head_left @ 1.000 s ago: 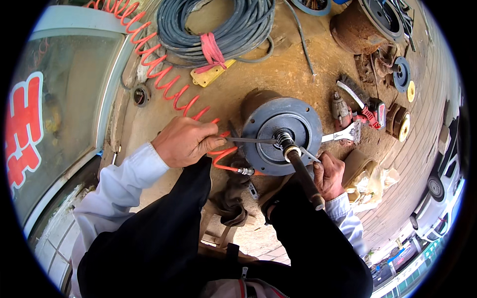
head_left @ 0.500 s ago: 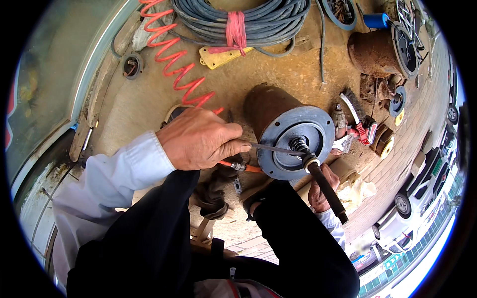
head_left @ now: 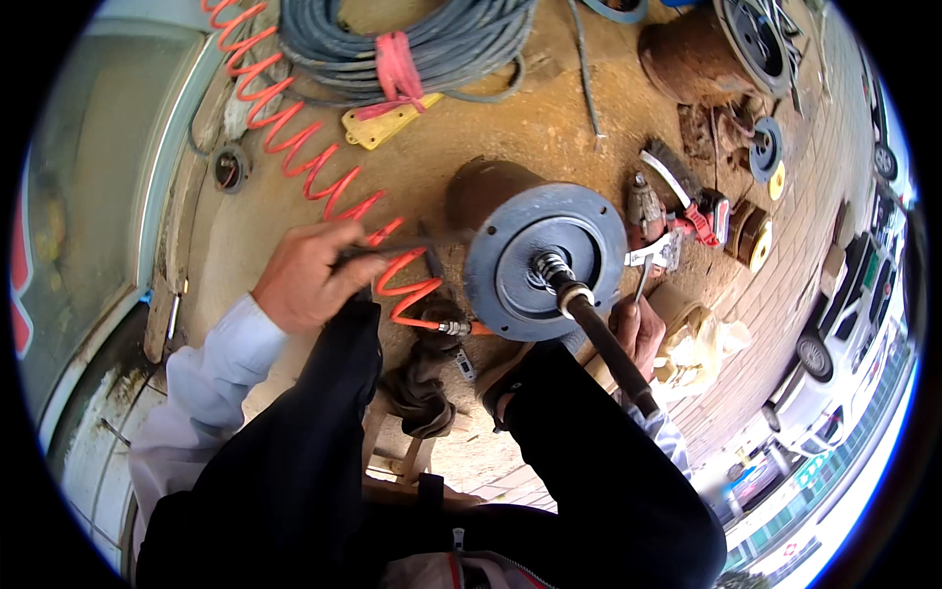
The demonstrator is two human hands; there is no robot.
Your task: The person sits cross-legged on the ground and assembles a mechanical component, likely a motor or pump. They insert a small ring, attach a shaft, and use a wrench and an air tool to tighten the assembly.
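A rust-brown cylindrical motor housing (head_left: 473, 196) lies in front of me, its grey round flange (head_left: 500, 290) turned toward me. From the flange's centre a dark shaft (head_left: 618, 348) sticks out, with a coil spring (head_left: 552, 268) and a pale ring (head_left: 575, 300) around its base. My left hand (head_left: 312, 273) is closed on a thin dark metal bar (head_left: 417, 241), blurred, left of the flange and apart from the spring. Behind the shaft, my right hand (head_left: 640, 334) is closed on a slim metal tool (head_left: 643, 279) pointing up; its lower part is hidden.
A red coiled air hose (head_left: 339, 201) runs down to a fitting beside the flange. Bundled grey cable (head_left: 442, 49) lies on a yellow piece (head_left: 388, 123). A wire brush (head_left: 672, 177), a red cordless tool (head_left: 648, 211) and a rusty housing (head_left: 682, 59) lie right.
My left hand has drawn the metal bar away from the spring, leftward. The slim tool in my right hand now shows beside the flange. The whole view has shifted slightly.
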